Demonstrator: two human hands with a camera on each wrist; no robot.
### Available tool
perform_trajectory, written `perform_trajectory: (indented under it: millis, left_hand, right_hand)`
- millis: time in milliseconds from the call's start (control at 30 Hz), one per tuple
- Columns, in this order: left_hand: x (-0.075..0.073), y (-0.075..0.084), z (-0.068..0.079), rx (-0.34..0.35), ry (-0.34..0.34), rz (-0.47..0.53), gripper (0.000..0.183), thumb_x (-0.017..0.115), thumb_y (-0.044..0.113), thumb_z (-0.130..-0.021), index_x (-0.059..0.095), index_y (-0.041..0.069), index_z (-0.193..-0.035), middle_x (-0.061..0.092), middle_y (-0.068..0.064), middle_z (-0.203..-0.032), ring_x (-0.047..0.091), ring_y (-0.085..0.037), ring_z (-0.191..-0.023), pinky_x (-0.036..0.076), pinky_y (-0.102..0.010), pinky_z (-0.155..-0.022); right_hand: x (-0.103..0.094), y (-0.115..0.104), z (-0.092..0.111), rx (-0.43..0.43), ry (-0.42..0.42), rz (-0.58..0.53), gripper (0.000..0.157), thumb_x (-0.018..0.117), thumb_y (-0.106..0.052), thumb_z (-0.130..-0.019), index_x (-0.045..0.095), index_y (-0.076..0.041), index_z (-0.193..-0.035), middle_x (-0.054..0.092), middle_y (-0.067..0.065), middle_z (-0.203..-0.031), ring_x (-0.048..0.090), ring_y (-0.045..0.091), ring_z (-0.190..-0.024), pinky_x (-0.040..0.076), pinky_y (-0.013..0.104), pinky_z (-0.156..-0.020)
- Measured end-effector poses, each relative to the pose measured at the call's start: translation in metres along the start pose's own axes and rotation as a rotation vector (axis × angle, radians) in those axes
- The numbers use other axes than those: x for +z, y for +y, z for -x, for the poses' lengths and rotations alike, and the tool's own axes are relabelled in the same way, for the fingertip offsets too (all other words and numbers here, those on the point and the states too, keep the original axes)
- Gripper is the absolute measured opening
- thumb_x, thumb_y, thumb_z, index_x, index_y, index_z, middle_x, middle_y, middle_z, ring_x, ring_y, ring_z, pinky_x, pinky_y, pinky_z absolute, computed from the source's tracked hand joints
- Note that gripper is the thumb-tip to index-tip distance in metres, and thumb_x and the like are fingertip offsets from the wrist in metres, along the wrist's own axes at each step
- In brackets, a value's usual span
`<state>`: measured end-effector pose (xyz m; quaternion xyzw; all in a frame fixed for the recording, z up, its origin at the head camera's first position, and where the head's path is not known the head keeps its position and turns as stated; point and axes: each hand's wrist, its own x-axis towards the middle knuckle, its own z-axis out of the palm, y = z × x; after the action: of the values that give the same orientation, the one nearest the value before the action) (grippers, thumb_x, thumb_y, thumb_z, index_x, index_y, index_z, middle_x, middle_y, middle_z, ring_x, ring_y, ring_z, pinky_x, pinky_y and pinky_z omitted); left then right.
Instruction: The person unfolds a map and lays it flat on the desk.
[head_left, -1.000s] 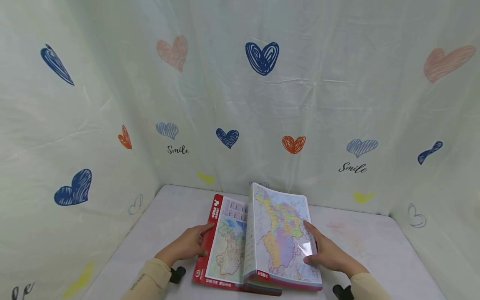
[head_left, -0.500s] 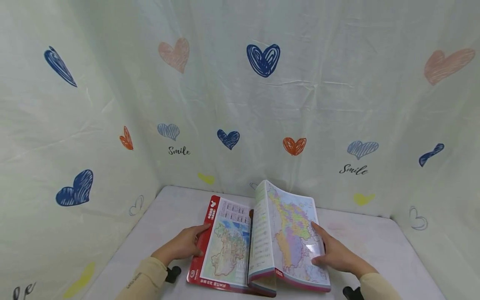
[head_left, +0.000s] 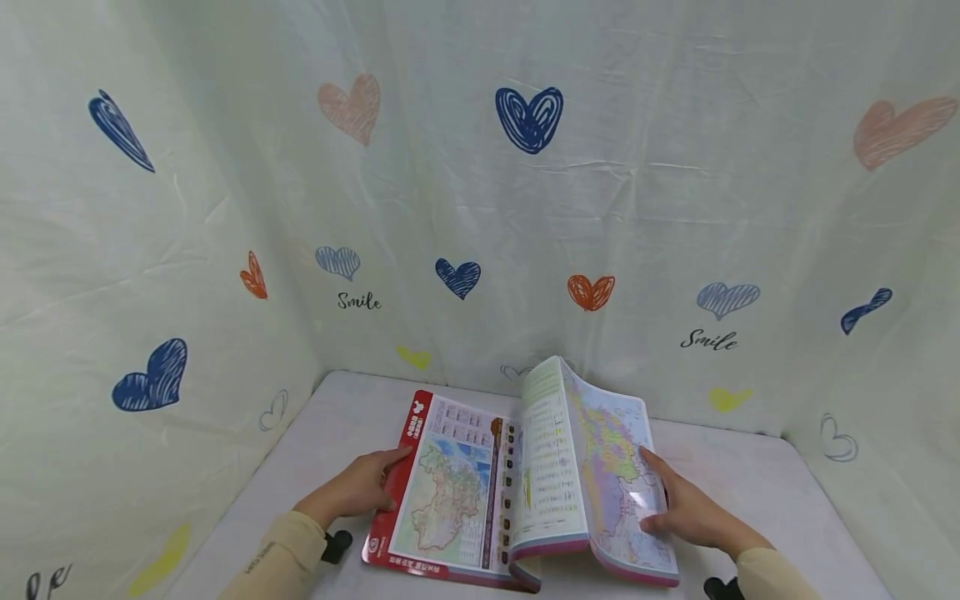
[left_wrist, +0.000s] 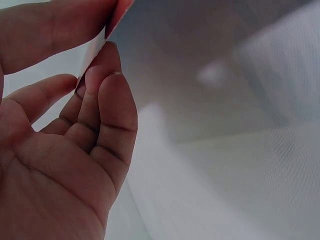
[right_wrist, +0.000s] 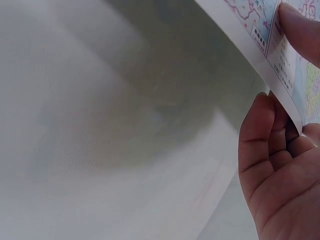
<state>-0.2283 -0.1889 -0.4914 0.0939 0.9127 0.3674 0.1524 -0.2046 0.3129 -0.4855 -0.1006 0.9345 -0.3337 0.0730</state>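
Note:
A folded, glossy printed map (head_left: 450, 492) stands partly opened in the head view. Its left panel has a red border (head_left: 397, 492), small boxed tables and a relief map. A raised middle panel (head_left: 547, 467) carries rows of text. The right panel (head_left: 618, 450) shows a pastel-coloured regional map and bends along a crease. My left hand (head_left: 352, 487) pinches the red left edge, thumb on top. My right hand (head_left: 690, 508) pinches the outer right edge. In both wrist views, fingers (left_wrist: 117, 120) curl beneath the thin sheet.
The map is over a white-covered table (head_left: 315, 450). Pale curtain cloth (head_left: 480, 200) printed with hearts and "Smile" encloses the back and sides. Black wrist devices (head_left: 337, 546) show below both hands.
My hands have moved apart, the left one leftward and the right one rightward. The map's folds have spread, so more of the middle text panel and a dark strip beside it show.

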Motion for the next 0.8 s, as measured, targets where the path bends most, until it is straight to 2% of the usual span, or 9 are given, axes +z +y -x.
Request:
perform_trajectory:
  millis: [467, 800]
  left_hand:
    - [-0.007, -0.005, 0.003, -0.006, 0.024, -0.032, 0.085, 0.081, 0.004, -0.063, 0.042, 0.008, -0.138, 0.050, -0.015, -0.120, 0.049, -0.023, -0.090, 0.050, -0.035, -0.067]
    - [-0.012, -0.009, 0.003, -0.034, 0.033, -0.057, 0.085, 0.081, 0.005, -0.063, 0.042, 0.010, -0.138, 0.050, -0.014, -0.121, 0.048, -0.023, -0.091, 0.050, -0.034, -0.066]
  right_hand:
    - [-0.010, 0.019, 0.007, 0.065, -0.024, -0.006, 0.117, 0.085, -0.029, -0.055, 0.016, -0.006, -0.146, 0.032, 0.033, -0.135, 0.041, 0.041, -0.115, 0.027, 0.060, -0.095]
    - [-0.019, 0.023, 0.015, 0.053, -0.016, 0.070, 0.115, 0.085, -0.030, -0.055, 0.017, -0.002, -0.144, 0.033, 0.036, -0.133, 0.040, 0.047, -0.116, 0.029, 0.061, -0.092]
